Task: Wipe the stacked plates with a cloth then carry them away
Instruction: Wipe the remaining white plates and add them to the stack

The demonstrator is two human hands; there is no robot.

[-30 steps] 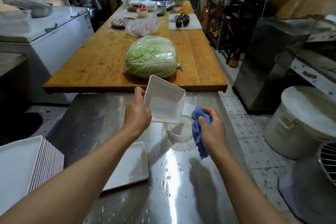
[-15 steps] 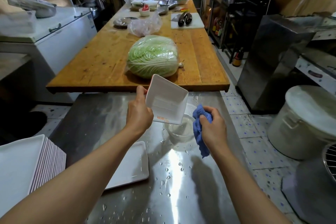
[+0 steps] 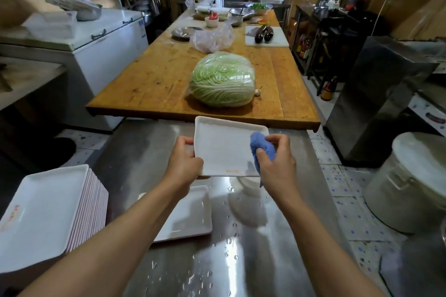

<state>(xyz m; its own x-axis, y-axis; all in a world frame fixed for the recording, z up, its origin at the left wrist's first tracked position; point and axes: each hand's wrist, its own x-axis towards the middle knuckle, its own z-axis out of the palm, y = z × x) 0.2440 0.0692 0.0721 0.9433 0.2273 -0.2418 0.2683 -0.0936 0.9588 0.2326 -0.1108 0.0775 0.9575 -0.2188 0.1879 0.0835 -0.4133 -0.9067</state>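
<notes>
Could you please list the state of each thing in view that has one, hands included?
Held plate: raised off the counter, face up, being wiped.
Cloth: bunched, pressed on the held plate.
Left hand: grips the plate's left edge.
Right hand: grips the cloth.
Plate stack: resting on the counter's left.
Single plate: lying flat.
Counter: wet with droplets.
Cabbage: wrapped in plastic.

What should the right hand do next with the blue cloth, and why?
Probably sweep the blue cloth leftward across the plate. The right hand presses it only at the plate's right edge, the left hand grips the opposite edge, and the rest of the face seems unwiped.
</notes>
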